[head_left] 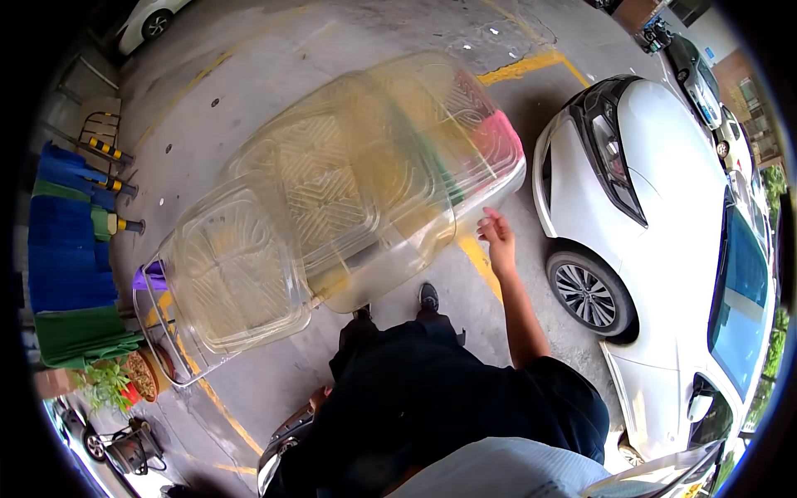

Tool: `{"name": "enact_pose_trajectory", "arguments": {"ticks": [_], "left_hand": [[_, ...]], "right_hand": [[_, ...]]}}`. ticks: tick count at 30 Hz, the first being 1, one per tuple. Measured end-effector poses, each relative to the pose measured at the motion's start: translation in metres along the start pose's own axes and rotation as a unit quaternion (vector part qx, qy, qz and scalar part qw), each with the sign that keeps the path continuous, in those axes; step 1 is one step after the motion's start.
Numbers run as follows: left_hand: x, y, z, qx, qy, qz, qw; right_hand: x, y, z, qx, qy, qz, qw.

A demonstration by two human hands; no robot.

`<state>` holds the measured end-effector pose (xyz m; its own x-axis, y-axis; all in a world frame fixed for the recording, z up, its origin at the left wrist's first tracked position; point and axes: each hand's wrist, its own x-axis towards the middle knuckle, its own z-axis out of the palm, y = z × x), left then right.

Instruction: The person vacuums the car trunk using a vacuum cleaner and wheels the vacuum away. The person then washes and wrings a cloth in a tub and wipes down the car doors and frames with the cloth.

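Observation:
Large translucent plastic bins [332, 191] with patterned, rounded panels stand in a row in front of me, and a pink item [496, 143] shows through the right end. A metal-framed cart [196, 382] sticks out at the row's left end. My right hand [496, 236] is raised beside the right-hand bin, fingers partly curled and apart, with nothing seen in it. My left hand [319, 398] hangs low at my side, next to a dark, silver-edged curved object [286, 440]. Most of that hand is hidden behind my black clothing.
A white car [656, 191] stands close on my right. At left are blue and green sheets [75, 249], black-and-yellow posts [112, 149], a potted plant [108, 383] and a purple item [151, 277]. Yellow lines [531, 66] mark the concrete ground.

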<state>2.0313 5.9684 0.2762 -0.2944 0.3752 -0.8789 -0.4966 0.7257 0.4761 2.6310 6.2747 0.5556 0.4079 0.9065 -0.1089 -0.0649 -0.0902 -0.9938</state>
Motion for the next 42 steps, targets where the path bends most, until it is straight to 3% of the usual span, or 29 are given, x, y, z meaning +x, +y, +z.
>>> {"name": "enact_pose_trajectory", "arguments": {"ticks": [3,8,12,14,15,18,22,24,28,33,36,40,42], "left_hand": [[-0.050,-0.006,0.029,-0.018,0.057,-0.027,0.998],[-0.097,-0.004,0.036,-0.060,0.101,-0.038,0.992],[-0.120,-0.004,0.020,-0.128,0.139,-0.021,0.982],[-0.108,-0.013,0.001,-0.134,0.175,0.003,0.975],[-0.102,-0.012,-0.010,-0.153,0.179,0.019,0.972],[-0.092,-0.007,-0.051,-0.211,0.201,0.023,0.956],[-0.090,-0.002,-0.114,-0.267,0.227,0.033,0.936],[-0.084,0.003,-0.146,-0.254,0.233,0.053,0.937],[-0.066,0.016,-0.206,-0.100,0.294,0.139,0.940],[-0.044,0.027,-0.268,-0.211,0.346,0.117,0.907],[-0.057,0.045,-0.299,-0.351,0.311,0.091,0.879],[-0.051,0.041,-0.365,-0.320,0.333,0.024,0.887],[-0.058,0.048,-0.406,-0.338,0.373,0.002,0.864]], "right_hand": [[-0.044,0.059,0.058,0.043,-0.156,0.110,0.981],[-0.065,0.044,0.148,-0.079,-0.419,0.011,0.905],[-0.057,0.037,0.214,-0.155,-0.483,-0.061,0.860],[-0.062,0.045,0.252,-0.124,-0.484,-0.077,0.863],[-0.068,0.050,0.274,-0.127,-0.498,-0.029,0.857],[-0.098,0.072,0.347,-0.170,-0.510,-0.042,0.842],[-0.178,0.062,0.463,-0.158,-0.599,-0.022,0.784],[-0.214,0.069,0.517,-0.169,-0.655,-0.054,0.734],[-0.280,0.070,0.611,-0.184,-0.727,-0.079,0.657],[-0.334,0.103,0.729,-0.214,-0.776,-0.089,0.586],[-0.372,0.123,0.812,-0.225,-0.794,-0.126,0.550],[-0.447,0.131,0.917,-0.200,-0.801,-0.139,0.546],[-0.485,0.140,0.968,-0.204,-0.801,-0.177,0.534]]}}
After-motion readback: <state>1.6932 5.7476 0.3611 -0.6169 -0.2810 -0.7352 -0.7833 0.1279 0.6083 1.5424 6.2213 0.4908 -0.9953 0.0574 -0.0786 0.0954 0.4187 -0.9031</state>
